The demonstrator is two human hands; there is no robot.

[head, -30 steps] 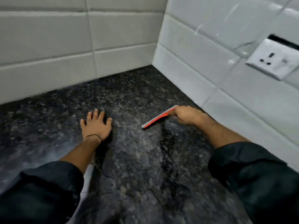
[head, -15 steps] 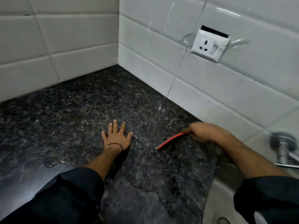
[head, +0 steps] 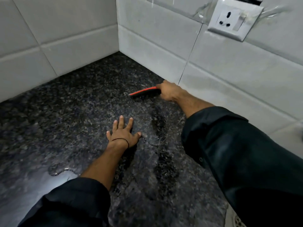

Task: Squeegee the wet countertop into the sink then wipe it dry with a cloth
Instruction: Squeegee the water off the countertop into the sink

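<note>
The dark speckled granite countertop (head: 78, 115) is wet, with a pool of water (head: 60, 169) at the lower left. My right hand (head: 168, 92) grips a red and black squeegee (head: 144, 93) close to the right wall, its blade edge down on the stone and pointing left. My left hand (head: 123, 135) rests flat on the counter with fingers spread, a thin black band at the wrist. A sliver of the sink (head: 237, 220) with its drain shows at the bottom right. No cloth is in view.
White tiled walls (head: 54, 30) meet in a corner behind the counter. A white power socket with a switch (head: 234, 18) sits on the right wall above the squeegee. Dark sleeves cover both forearms.
The squeegee and my right hand have gone back toward the right wall, farther from the sink. The view swung left, so the tap is out of frame. My left hand stays flat.
</note>
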